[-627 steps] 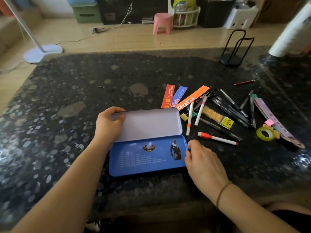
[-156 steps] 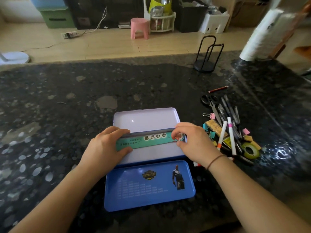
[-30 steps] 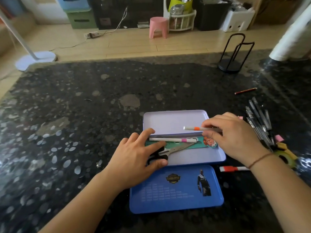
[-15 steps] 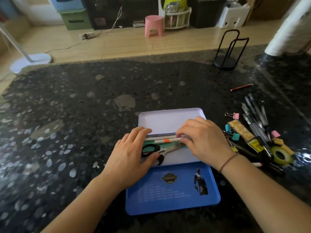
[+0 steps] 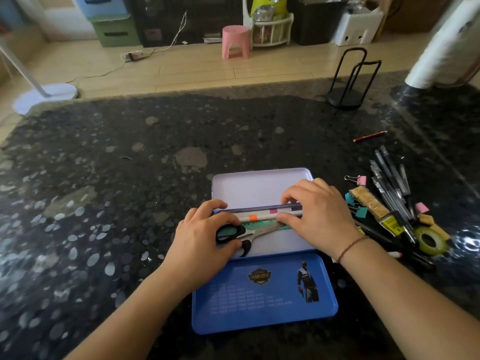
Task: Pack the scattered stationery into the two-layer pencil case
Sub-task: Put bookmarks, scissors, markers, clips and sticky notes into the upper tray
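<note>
Nearest, at counter's (image 5: 109, 157) near edge: blue lid (image 5: 265, 294) of pencil case lying flat, printed with a gold-and-black badge and a standing figure; rows of pale text below, too small to read. Just beyond: open tray of pencil case (image 5: 262, 188), pale lilac inside, holding scissors (image 5: 249, 233), green ruler (image 5: 255, 225) with its lettering covered, orange-banded marker (image 5: 255, 217) and pink-banded marker (image 5: 272, 210). Left hand (image 5: 200, 245) resting on scissors' black handles, fingers loosely curved over them, pressing rather than pinching as far as visible. Right hand (image 5: 319, 216) with fingertips nipping the orange-banded marker's right end, seating it beside the other. Toward right edge, well apart from tray: pile of black pens (image 5: 389, 183), binder clips (image 5: 359, 180), erasers (image 5: 370, 201) with yellow label unreadable, tape roll (image 5: 430, 241); red pencil (image 5: 370, 136) lying alone farther back. Far right corner: black wire stand (image 5: 348, 81). Risks, judged: round markers rolling off ruler onto scissors once released; scissors lying diagonally eating space, so layer perhaps refusing to close; pens rolling when pile disturbed.
</note>
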Available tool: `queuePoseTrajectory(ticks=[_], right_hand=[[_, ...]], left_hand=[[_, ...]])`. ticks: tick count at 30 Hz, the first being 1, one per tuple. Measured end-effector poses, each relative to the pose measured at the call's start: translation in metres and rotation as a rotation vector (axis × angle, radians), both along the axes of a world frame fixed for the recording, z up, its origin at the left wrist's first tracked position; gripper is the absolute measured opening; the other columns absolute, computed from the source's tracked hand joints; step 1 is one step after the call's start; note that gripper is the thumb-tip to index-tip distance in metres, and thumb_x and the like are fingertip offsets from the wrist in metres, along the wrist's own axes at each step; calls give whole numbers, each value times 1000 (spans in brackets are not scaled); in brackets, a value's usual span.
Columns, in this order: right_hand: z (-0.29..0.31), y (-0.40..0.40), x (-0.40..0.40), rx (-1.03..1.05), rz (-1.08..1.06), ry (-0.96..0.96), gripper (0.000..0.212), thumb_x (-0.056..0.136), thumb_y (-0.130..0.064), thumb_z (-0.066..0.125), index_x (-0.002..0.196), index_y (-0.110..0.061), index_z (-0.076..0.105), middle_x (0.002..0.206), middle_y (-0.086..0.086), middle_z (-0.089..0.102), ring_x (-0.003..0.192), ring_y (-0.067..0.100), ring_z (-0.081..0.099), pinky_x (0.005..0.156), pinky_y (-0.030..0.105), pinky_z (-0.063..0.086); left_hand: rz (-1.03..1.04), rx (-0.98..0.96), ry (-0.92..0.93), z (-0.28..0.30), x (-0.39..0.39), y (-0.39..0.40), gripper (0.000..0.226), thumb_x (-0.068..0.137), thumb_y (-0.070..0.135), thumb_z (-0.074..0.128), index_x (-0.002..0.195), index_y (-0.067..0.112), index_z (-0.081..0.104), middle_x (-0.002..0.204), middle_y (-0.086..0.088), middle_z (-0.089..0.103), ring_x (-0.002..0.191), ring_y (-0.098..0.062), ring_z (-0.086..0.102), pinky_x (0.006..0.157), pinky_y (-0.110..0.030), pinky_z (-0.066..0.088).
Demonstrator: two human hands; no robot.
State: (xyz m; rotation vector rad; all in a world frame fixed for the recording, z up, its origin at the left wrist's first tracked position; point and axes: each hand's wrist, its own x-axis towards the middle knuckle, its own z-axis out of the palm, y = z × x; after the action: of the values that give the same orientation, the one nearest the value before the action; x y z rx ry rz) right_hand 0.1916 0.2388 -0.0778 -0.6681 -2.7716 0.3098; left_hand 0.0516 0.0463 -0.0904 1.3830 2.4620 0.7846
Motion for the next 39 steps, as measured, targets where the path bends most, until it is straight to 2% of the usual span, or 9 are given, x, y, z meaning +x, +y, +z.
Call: queuePoseTrajectory(ticks=[9,13,16,19,24,26,30,35,39], right_hand=[[11,6,5,-78,-10,1,34,75,-59,59,96,-32,62,93,-15,56,92,11,45,77,31,40],[40,40,38,-216,-171,180,13,81,-27,67,94,-30,66,83,-11,58,75,4,51,69,24,41],[46,60,71,-302,-327,-55,14,78,-19,73,77,-31,66,73,-9,64,70,5,58,67,28,45],[52,67,95,-312,-387,-386,13,76,-24,76,76,-33,66,71,-9,64,69,6,60,62,26,46],[61,42,104,-301,-168,-726,22,68,-47,77,80,-41,60,82,-13,58,76,2,56,70,24,49],[52,34,100,-237,-110,-753,19,70,-49,74,78,-41,58,84,-15,55,78,1,53,70,24,50],[57,39,104,-254,-77,-687,9,78,-44,70,77,-42,61,85,-19,56,82,-1,53,76,26,49],[54,29,73,-192,-35,-59,4,79,-35,69,84,-34,69,82,-15,63,80,7,57,72,36,49],[31,-3,22,57,147,-86,12,76,-39,72,85,-31,70,82,-12,65,80,16,54,66,33,43]], left_hand=[[-22,-70,-33,5,-1,0,36,77,32,73,110,39,61,136,13,40,119,-16,39,102,-40,36],[-57,-118,-55,6,-3,-1,38,79,33,72,113,41,58,136,14,37,120,-15,36,103,-40,35],[-57,-62,-73,7,-5,-2,36,79,33,72,112,39,59,131,16,41,117,-14,40,100,-38,38],[-25,36,-72,4,-5,-1,32,80,29,71,110,36,61,122,19,46,112,-11,47,95,-36,45],[-33,50,-24,3,-3,-1,36,78,33,71,112,34,61,120,17,50,105,-11,50,91,-33,45],[-39,40,-20,3,-3,-1,38,77,35,72,113,33,61,120,18,50,105,-10,49,90,-31,44],[-54,36,-20,4,-2,-2,42,76,38,74,114,36,58,121,20,47,106,-10,47,90,-30,40],[-47,24,-5,3,-2,-2,43,75,39,74,114,36,58,121,18,49,106,-11,47,91,-32,42],[-39,24,-32,3,-4,-3,40,73,35,77,110,36,61,123,17,49,109,-12,47,95,-37,44]])
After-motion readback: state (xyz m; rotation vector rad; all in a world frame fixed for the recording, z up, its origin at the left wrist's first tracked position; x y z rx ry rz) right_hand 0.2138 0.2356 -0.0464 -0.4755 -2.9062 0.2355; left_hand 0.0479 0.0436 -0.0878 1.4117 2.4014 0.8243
